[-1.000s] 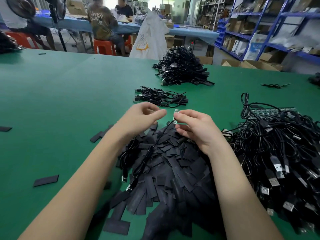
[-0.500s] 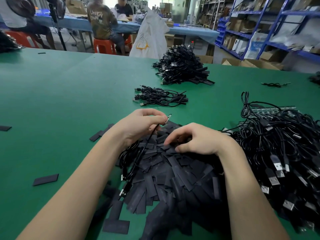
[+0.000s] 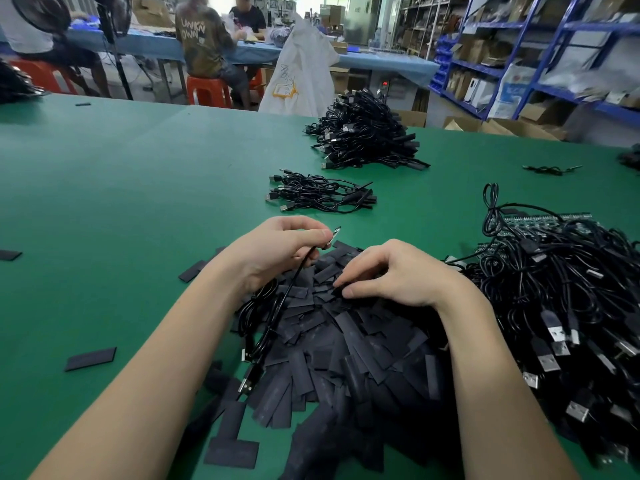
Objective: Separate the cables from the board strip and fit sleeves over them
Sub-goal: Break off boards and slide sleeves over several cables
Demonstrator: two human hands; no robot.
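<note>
My left hand [image 3: 280, 251] pinches a black USB cable [image 3: 277, 313] near its small circuit board end [image 3: 336, 232], which pokes up past my thumb. The cable hangs down over the heap of flat black sleeves [image 3: 346, 341], its USB plug [image 3: 246, 384] near my left forearm. My right hand [image 3: 391, 275] rests on top of the sleeve heap with fingers curled, pinching at one sleeve. At the right lies a big tangle of cables [image 3: 571, 306] joined to a green board strip [image 3: 540, 223].
A small bundle of cables [image 3: 322, 197] and a larger pile [image 3: 363, 136] lie farther back on the green table [image 3: 121, 202]. Loose sleeves [image 3: 90, 358] are scattered at left. Other people sit at a blue table behind, and shelves stand at right.
My right hand let go of the cable's board end and dropped onto the sleeve heap. My left hand took over the cable and holds its board end up.
</note>
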